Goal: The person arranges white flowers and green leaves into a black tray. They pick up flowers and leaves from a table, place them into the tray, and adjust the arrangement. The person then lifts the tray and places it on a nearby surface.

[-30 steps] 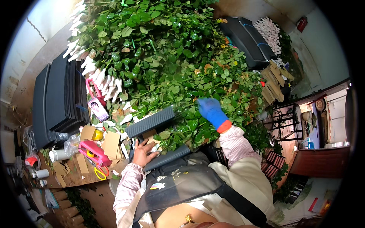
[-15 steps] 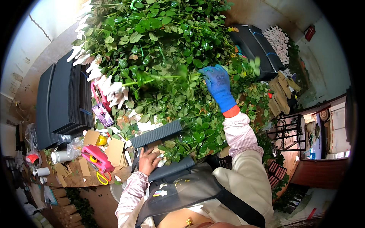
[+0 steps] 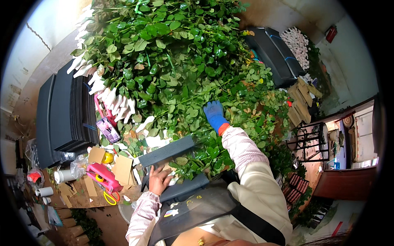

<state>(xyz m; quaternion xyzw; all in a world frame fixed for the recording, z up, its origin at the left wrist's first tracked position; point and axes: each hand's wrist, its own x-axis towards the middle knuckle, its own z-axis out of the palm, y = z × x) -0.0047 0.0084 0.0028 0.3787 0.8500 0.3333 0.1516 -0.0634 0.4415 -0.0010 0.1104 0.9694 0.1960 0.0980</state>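
Note:
My right hand [image 3: 214, 115], in a blue glove with an orange cuff, rests on leafy green stems [image 3: 186, 112] in the middle of the bench. Its fingertips dip among the leaves, so their grip is hidden. My bare left hand [image 3: 159, 179] lies with fingers apart at the near edge of a grey ribbed strip [image 3: 166, 150]. A second dark grey piece [image 3: 184, 187] lies between that hand and my apron. Leafy stems stick out between the two grey pieces. White-sleeved heads [image 3: 117, 105] line the left side of the big leafy heap [image 3: 156, 49].
Stacked dark sheets [image 3: 74, 110] stand at left, near a phone [image 3: 108, 130]. A pink tool [image 3: 104, 177], yellow-handled scissors [image 3: 111, 197], cardboard pieces [image 3: 122, 169] and a white cup [image 3: 64, 176] lie front left. A black bundle [image 3: 275, 57] stands back right.
My right hand has come down and nearer to me, from the right of the heap to its middle. The blurred stem by it no longer hangs in the air. My left hand has barely moved.

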